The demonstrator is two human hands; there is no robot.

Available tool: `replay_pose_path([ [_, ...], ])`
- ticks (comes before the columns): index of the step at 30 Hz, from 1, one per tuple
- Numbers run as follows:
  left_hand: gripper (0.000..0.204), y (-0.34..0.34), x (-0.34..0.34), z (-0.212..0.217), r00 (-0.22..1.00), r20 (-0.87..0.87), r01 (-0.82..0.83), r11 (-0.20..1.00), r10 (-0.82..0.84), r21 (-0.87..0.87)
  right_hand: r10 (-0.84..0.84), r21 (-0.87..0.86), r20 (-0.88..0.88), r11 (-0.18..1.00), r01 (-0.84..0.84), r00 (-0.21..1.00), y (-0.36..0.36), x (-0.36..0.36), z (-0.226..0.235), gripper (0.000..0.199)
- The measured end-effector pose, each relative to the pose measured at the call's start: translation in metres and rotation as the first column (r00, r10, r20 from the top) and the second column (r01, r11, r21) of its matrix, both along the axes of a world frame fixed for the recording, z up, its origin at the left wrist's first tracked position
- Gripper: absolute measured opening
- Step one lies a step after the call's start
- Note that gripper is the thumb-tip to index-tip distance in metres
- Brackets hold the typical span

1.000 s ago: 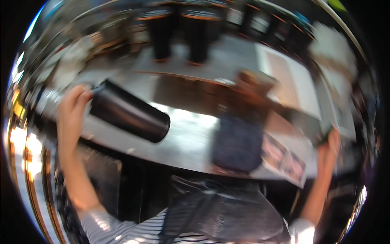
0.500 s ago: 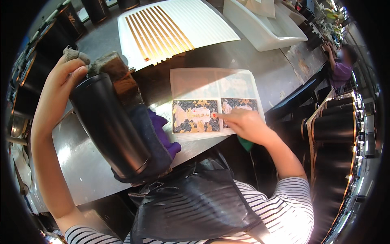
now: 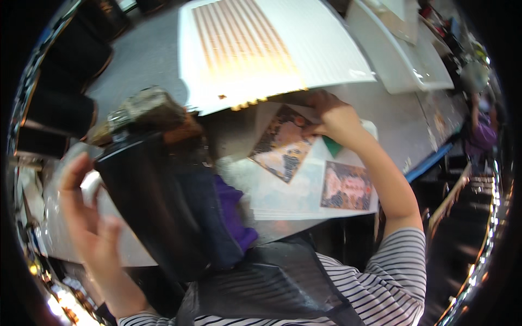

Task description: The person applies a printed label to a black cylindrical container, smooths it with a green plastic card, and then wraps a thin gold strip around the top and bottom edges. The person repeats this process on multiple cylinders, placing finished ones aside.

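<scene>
A matt black cylinder (image 3: pixel 147 201) slants toward me, its near end resting by a dark and purple cloth (image 3: pixel 234 212). Beside its far end, my left hand (image 3: pixel 95 217) is raised with fingers apart, blurred and holding nothing I can see. My right hand (image 3: pixel 340 122) pinches the edge of a patterned dark and gold printed sheet (image 3: pixel 277 152), turned at an angle over white backing paper (image 3: pixel 288 198). A green piece (image 3: pixel 331 146) shows under that hand; whether it is held is hidden. A second printed sheet (image 3: pixel 347 187) lies flat on the paper's right part.
Gold strips (image 3: pixel 244 43) lie on a large white sheet (image 3: pixel 326 49) at the back. A white tub (image 3: pixel 391 49) stands back right. A rough block (image 3: pixel 147 111) sits past the cylinder. More black cylinders (image 3: pixel 54 114) line the left; a person in purple (image 3: pixel 484 130) is far right.
My left hand has let go of the grey cloth at the cylinder's far end and moved nearer me. My right hand has lifted and turned one printed sheet, moving farther away.
</scene>
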State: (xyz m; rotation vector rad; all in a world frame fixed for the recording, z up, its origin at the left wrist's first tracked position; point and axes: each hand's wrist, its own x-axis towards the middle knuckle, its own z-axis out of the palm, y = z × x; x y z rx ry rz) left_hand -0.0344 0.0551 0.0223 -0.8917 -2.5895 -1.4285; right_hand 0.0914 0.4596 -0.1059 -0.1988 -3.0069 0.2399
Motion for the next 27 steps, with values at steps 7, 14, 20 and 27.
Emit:
replay_pose_path([
  [7,0.117,0.038,0.044,-0.016,0.802,0.582,-0.148,0.901,-0.131,0.408,-0.224,-0.163,0.091,0.958,0.237,0.970,0.006,-0.017,-0.001,0.021],
  [14,0.113,0.035,0.043,-0.015,0.781,0.591,-0.104,0.892,-0.201,0.441,-0.306,-0.311,-0.293,0.926,0.212,0.906,-0.062,0.013,0.048,0.010],
  [20,0.062,0.012,0.006,-0.008,0.940,-0.271,0.213,0.977,-0.208,-0.012,-0.280,-0.404,-0.301,0.903,0.144,0.911,-0.116,0.026,0.146,0.010],
  [27,0.039,-0.019,0.071,-0.021,0.812,-0.177,0.555,0.829,-0.557,-0.067,-0.086,-0.783,0.013,0.618,0.064,0.996,-0.165,0.032,0.231,0.012],
])
